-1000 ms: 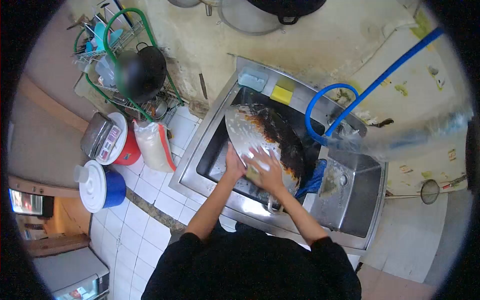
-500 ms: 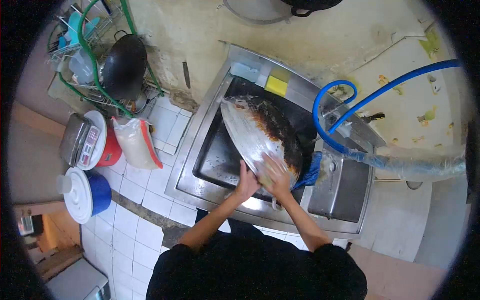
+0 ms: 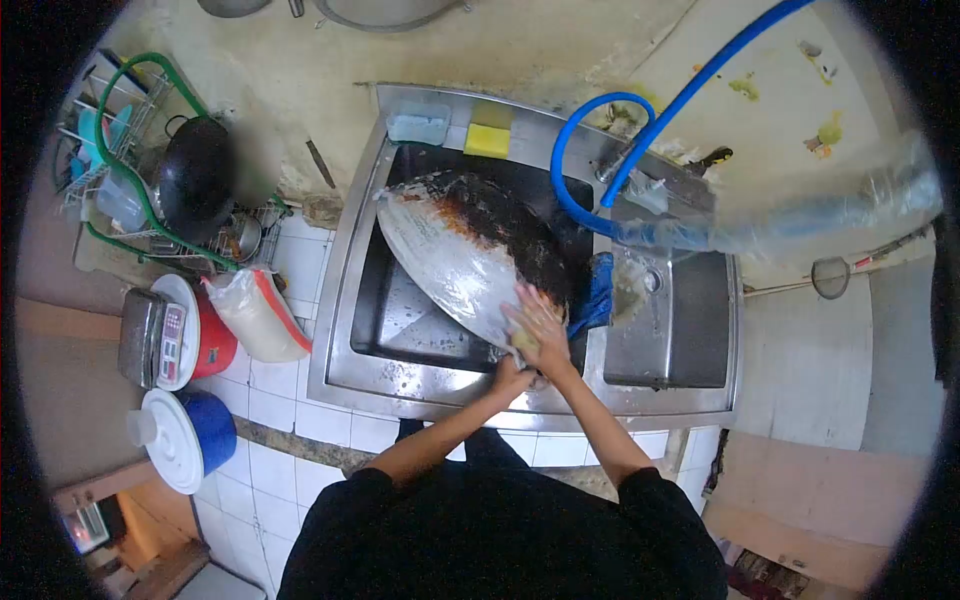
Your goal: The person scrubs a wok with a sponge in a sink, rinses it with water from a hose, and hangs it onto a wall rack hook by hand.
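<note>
Silver-grey metal, with a broad blackened band along its far-right side, forms the surface of the large pan [image 3: 440,262]. In the head view, the pan lies tilted over the large basin [image 3: 415,325] of the steel sink [image 3: 450,400], its near end pointing toward the person. The left hand [image 3: 512,379] is located at this near end, below and slightly left of the right hand [image 3: 541,333]. Its fingers are bent against the pan's edge; their exact closure is partly hidden. The right hand is placed palm down on the pan's near-right portion. Its fingers are extended and slightly spread, pointing up and to the left, with the pan surface directly beneath and ahead of them. A pale yellowish pad [image 3: 523,342] sits between this hand and the pan. Blue cloth [image 3: 598,292] hangs at the divider, just right of the pan. Behind the basin, the yellow sponge [image 3: 486,141] rests on the rear ledge, beside the translucent container [image 3: 417,128]. The blue hose [image 3: 567,160] loops down near the small basin [image 3: 675,345].
</note>
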Available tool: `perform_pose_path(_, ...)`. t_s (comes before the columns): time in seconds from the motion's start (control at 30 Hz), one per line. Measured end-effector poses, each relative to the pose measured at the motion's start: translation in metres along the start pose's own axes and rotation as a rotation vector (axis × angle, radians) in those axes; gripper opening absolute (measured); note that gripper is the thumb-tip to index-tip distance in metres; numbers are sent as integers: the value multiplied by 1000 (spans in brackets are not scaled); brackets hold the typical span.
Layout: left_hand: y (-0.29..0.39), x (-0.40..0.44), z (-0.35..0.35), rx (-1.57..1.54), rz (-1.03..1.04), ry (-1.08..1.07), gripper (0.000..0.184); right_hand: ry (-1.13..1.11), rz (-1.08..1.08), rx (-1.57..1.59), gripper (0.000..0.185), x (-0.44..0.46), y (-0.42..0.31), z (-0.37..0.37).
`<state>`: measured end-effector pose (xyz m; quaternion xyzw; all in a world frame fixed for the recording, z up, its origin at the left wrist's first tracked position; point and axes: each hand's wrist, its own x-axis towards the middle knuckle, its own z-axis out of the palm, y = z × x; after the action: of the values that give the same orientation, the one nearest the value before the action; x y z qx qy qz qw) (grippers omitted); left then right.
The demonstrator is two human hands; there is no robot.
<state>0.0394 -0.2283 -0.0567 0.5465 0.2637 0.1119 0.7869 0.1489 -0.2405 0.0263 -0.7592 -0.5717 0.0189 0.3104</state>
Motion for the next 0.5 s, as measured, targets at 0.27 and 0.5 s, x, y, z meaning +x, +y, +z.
perform_pose_path(0.27,8,-6,-24,-536,-396,44,21,-10,-26,72,40,-2,0,-11)
perform_pose_path(0.5,70,-44,-40,-696,-430,-74,18,45,-75,60,42,34,-47,-33)
